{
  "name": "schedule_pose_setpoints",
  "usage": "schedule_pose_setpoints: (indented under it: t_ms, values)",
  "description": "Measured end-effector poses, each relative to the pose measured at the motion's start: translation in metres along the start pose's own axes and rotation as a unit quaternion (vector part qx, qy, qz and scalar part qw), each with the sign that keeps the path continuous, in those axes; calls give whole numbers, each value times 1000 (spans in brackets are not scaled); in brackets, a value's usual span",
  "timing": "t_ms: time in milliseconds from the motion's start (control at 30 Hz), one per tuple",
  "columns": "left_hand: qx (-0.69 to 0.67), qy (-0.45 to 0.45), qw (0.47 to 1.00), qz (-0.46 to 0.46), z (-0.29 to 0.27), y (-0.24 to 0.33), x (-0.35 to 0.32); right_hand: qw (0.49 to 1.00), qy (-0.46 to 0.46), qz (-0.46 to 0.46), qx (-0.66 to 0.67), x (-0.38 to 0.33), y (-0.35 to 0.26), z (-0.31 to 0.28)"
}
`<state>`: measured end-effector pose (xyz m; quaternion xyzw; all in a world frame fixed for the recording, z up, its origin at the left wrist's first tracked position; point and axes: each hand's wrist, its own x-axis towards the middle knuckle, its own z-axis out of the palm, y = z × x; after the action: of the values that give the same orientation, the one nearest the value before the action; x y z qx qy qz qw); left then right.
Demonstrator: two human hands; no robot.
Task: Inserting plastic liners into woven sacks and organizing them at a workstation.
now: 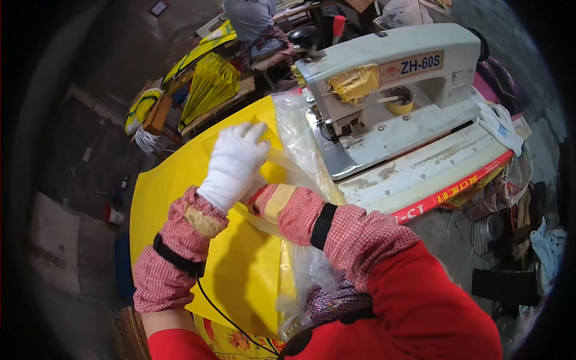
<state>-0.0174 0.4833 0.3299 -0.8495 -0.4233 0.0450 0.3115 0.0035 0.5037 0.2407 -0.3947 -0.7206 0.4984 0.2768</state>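
Looks light and bendy in the yellow sacking (pixel 168 186), spread out just ahead; probably tough, a little slick, best taken by a free edge. Likely slipperier and flimsier in the clear plastic (pixel 294 129) along the right side (apt to crumple, so better pinched gently). Over the sacking, see the white-gloved left hand (pixel 236 159) with loosely bent fingers and the right hand (pixel 255 187) mostly hidden behind; cannot tell whether gripping anything with either. Farther right, note the pale sewing machine (pixel 420 45).
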Motion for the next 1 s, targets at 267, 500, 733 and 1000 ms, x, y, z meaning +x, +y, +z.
schedule_pose_setpoints:
  t_ms: [267, 500, 733, 1000]
  values:
    - [-84, -225, 942, -235, 61, -26, 1, 949, -210, -234, -13, -20, 38, 32]
    - [200, -17, 956, -215, 90, -53, 41, 952, -256, -142, -83, -21, 36, 6]
    - [102, -145, 933, -312, 104, -97, 42, 854, -291, -350, -252, -47, 41, 21]
    - [270, -108, 946, -144, -48, -147, 115, 774, -326, -540, 46, -202, 73, 95]
